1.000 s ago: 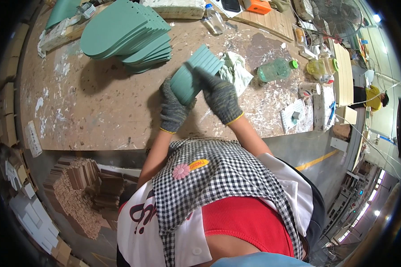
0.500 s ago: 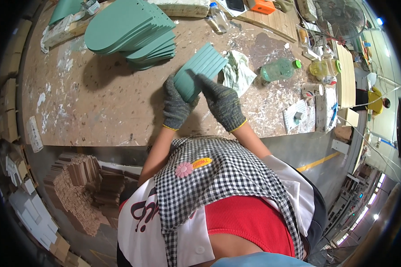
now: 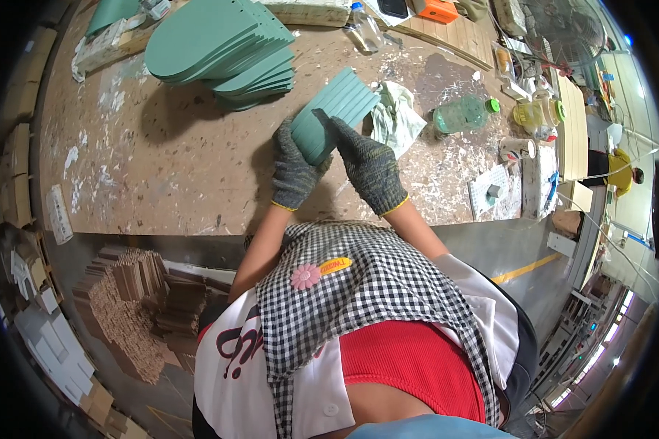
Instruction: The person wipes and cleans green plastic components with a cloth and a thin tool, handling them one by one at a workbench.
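Green sheet stack point(image 3: 334, 111) is gripped by your left hand point(image 3: 295, 170) & right hand point(image 3: 368, 165); squaring edges, prob. Next: keep it aligned.

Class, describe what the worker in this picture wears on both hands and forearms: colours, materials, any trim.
Both the left hand and the right hand wear dark grey knitted work gloves with a thin yellow band at each cuff. The forearms are bare, with no sleeves reaching them. No markings show on the gloves.
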Tool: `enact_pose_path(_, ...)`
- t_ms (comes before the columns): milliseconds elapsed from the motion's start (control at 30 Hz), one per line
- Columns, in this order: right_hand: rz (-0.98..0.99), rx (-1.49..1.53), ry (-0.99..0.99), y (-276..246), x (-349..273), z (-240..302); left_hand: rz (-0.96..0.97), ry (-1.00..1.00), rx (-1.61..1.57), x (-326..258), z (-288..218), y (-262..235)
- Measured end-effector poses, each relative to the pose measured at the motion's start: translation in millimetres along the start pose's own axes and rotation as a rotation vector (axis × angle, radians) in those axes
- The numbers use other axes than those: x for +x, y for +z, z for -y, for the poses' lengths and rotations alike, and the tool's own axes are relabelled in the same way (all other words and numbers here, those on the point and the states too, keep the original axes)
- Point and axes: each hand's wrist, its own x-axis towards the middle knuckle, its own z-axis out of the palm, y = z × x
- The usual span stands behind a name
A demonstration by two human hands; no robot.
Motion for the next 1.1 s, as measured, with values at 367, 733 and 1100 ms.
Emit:
enact_pose_path(367, 0.036, 0.027, -0.018, -0.6, 1.0, -6.2, 0.057, -0.298, -0.396, -2.4, 22.1, 12.9)
enact_pose_path(733, 0.033, 0.005, 0.000, -8.1, 1.8, -1.5, 0.039, -0.080, -0.060, 3.0, -11.9, -4.9)
enact_pose_path(1100, -0.090, 0.290, 0.314, -22.8, 8.7, -25.7, 0.042, -0.017, 0.078, 6.8, -27.0, -12.7)
